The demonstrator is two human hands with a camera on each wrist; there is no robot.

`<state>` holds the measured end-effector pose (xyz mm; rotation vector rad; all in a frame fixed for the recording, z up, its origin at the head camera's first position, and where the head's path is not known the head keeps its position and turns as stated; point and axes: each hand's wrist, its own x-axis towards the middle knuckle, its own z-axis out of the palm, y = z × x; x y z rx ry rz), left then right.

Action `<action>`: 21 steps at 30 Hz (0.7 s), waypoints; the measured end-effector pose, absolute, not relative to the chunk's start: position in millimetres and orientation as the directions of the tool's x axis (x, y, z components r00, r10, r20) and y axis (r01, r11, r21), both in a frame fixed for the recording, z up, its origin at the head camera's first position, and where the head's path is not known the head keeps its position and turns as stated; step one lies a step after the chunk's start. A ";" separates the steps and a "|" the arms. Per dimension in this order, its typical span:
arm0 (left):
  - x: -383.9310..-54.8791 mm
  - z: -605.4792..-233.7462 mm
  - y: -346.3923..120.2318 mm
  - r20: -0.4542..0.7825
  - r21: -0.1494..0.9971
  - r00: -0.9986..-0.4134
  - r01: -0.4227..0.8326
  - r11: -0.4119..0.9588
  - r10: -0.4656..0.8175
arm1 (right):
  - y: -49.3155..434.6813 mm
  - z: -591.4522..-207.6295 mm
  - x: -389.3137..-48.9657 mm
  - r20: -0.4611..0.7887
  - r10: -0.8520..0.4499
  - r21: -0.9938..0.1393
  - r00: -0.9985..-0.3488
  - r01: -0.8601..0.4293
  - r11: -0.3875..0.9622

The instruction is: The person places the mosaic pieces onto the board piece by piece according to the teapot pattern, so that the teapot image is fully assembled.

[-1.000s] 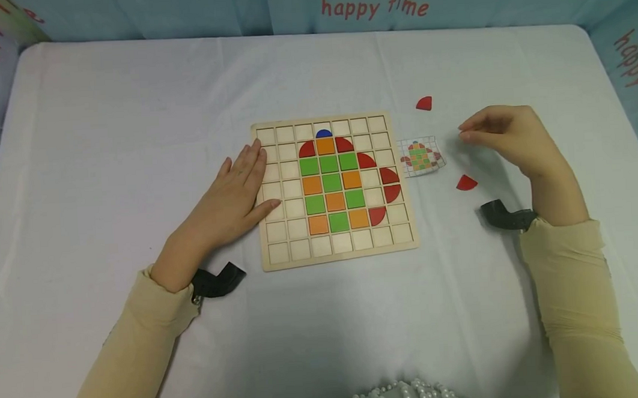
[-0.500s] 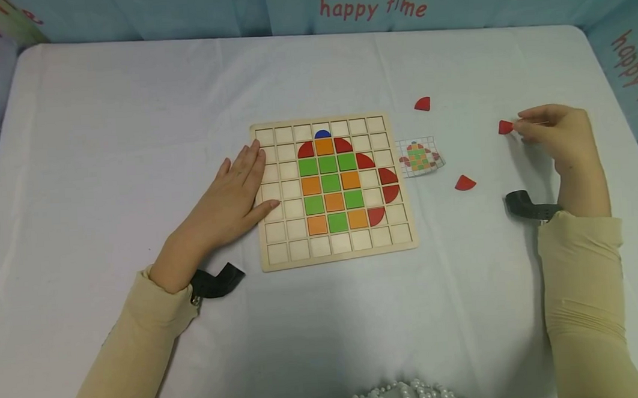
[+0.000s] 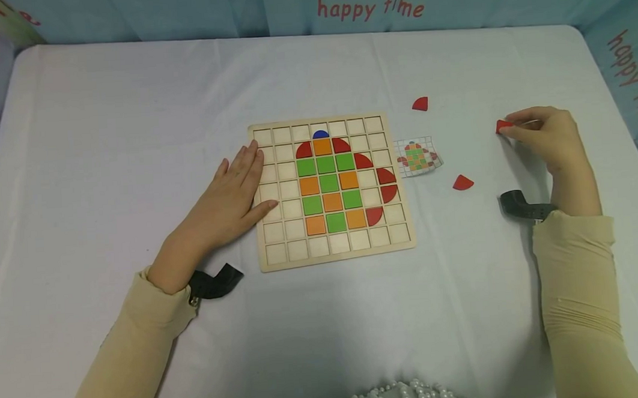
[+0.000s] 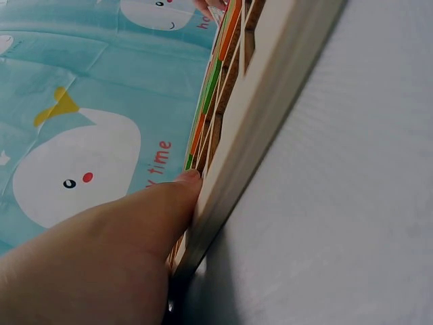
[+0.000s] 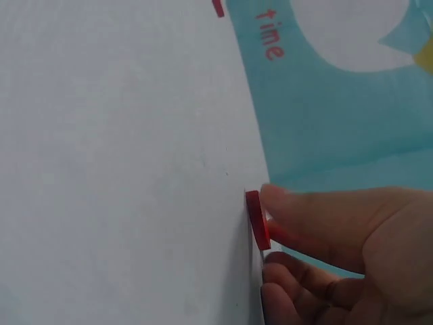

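Observation:
My left hand lies flat on the left edge of the wooden grid board, fingers straight; the left wrist view shows its thumb against the board's rim. Orange, green and red tiles and one blue half-round tile fill some cells. Off to the right, my right hand pinches a small red tile between thumb and finger. In the right wrist view the red tile is seen edge-on, with a thin pale edge beside it. Fingers partly cover its shape.
A printed pattern card sticks out at the board's right side. Two loose red quarter-round tiles lie on the white cloth, one farther back and one nearer. A blue printed curtain borders the table.
My right hand has moved right, away from the card, then slightly back left. A red tile shows at its fingertips, where none was visible one second ago. The left hand stays put.

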<state>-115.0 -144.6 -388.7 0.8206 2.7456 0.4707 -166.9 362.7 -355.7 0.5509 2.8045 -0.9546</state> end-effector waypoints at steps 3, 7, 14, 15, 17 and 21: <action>-115.1 -388.5 -144.4 -0.131 0.369 -0.814 0.489 0.790 0.566 | 360.5 -355.9 -167.7 -0.243 0.314 -0.513 -0.918 0.397 0.761; -115.1 -388.5 -144.5 -0.129 0.372 -0.812 0.492 0.787 0.569 | 358.6 -355.9 -167.5 -0.237 0.308 -0.474 -0.921 0.387 0.791; -114.9 -387.5 -144.5 -0.133 0.370 -0.811 0.493 0.788 0.570 | 356.9 -353.7 -164.0 -0.186 0.237 -0.413 -0.954 0.295 0.862; -114.8 -387.3 -144.4 -0.133 0.370 -0.811 0.492 0.788 0.569 | 356.1 -353.3 -163.9 -0.175 0.223 -0.408 -0.959 0.277 0.870; -114.6 -387.0 -144.5 -0.136 0.373 -0.812 0.489 0.788 0.568 | 354.8 -353.0 -163.6 -0.166 0.197 -0.412 -0.966 0.250 0.876; -114.0 -386.5 -145.1 -0.138 0.377 -0.812 0.486 0.789 0.566 | 351.8 -353.5 -164.7 -0.156 0.142 -0.426 -0.977 0.196 0.883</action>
